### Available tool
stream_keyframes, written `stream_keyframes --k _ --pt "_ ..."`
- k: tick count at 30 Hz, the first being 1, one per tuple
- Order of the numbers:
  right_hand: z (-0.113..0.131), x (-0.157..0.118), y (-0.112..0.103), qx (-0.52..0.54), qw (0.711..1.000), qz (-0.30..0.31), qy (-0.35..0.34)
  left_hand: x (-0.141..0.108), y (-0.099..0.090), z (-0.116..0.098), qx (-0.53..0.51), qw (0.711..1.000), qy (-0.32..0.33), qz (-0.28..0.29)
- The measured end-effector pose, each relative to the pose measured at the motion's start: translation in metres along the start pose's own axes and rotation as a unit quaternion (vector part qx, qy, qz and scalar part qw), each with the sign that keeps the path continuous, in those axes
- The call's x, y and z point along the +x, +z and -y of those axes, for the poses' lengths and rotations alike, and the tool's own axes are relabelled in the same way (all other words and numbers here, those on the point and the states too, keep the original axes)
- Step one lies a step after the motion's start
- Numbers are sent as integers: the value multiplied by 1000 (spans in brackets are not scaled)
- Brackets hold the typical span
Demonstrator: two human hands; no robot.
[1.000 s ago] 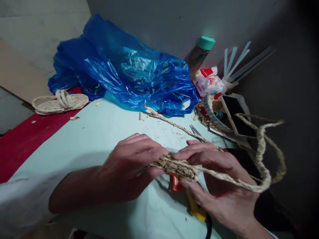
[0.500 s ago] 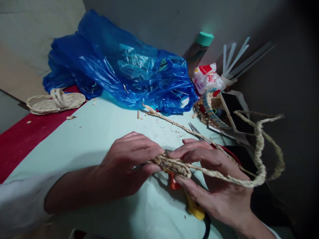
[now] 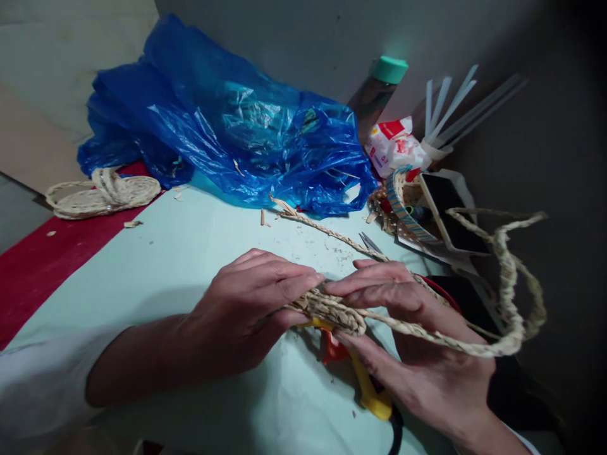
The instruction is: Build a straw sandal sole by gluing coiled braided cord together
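Between my hands is a small flat coil of braided straw (image 3: 339, 314), seen edge-on. My left hand (image 3: 256, 303) pinches its left side, fingers above and thumb below. My right hand (image 3: 427, 341) grips the right end, thumb underneath and fingers along the top edge. From the coil a long straw braid (image 3: 417, 333) runs right across my right hand, loops up in the air and trails back over the table. Beneath the coil lies a yellow and orange glue gun (image 3: 374, 395) with a black cord, partly hidden by my hands.
A woven straw slipper (image 3: 126, 193) rests on red cloth (image 3: 52, 259) at left. Behind lies a blue plastic bag (image 3: 213, 139). Scissors (image 3: 370, 242), a basket (image 3: 403, 205), a phone (image 3: 458, 212), a tissue pack (image 3: 396, 148), a bottle (image 3: 377, 95) and translucent sticks (image 3: 448, 114) stand rightward.
My right hand and the looped braid have shifted slightly right. My left fingertips have slid a little right along the coil's top, and the coil has tilted slightly.
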State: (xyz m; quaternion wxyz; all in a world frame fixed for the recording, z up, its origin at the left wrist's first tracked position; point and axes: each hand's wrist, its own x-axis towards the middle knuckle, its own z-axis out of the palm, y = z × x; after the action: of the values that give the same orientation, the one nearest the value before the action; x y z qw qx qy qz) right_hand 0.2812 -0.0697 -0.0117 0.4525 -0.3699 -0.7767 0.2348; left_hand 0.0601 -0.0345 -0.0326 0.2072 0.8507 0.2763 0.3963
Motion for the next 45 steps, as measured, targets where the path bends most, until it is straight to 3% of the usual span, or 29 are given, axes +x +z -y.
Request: stream_keyframes --k 5,14,17,24,32,35,40,42,45 --pt "-1 0 1 3 1000 -5 3 -2 -1 1 -102 995 -20 -2" --pt "2 1 -1 44 998 6 39 6 -6 2 -209 963 -166 32" --pt "1 1 -1 53 997 16 48 7 -9 1 -224 955 -188 54" --pt "3 1 -1 45 998 23 31 7 -10 -4 -214 959 -184 33" --pt "4 4 2 25 999 37 20 6 -6 -4 -200 956 -209 53" --pt "4 3 2 47 998 30 44 10 -6 -6 -153 972 -180 15" --pt "3 -1 2 155 974 24 165 16 -7 -10 -73 989 -107 -72" --pt "2 0 2 135 977 18 164 15 -6 -12 -59 992 -85 -73" --pt "2 4 2 73 992 2 102 14 -6 -14 -46 994 -71 -69"
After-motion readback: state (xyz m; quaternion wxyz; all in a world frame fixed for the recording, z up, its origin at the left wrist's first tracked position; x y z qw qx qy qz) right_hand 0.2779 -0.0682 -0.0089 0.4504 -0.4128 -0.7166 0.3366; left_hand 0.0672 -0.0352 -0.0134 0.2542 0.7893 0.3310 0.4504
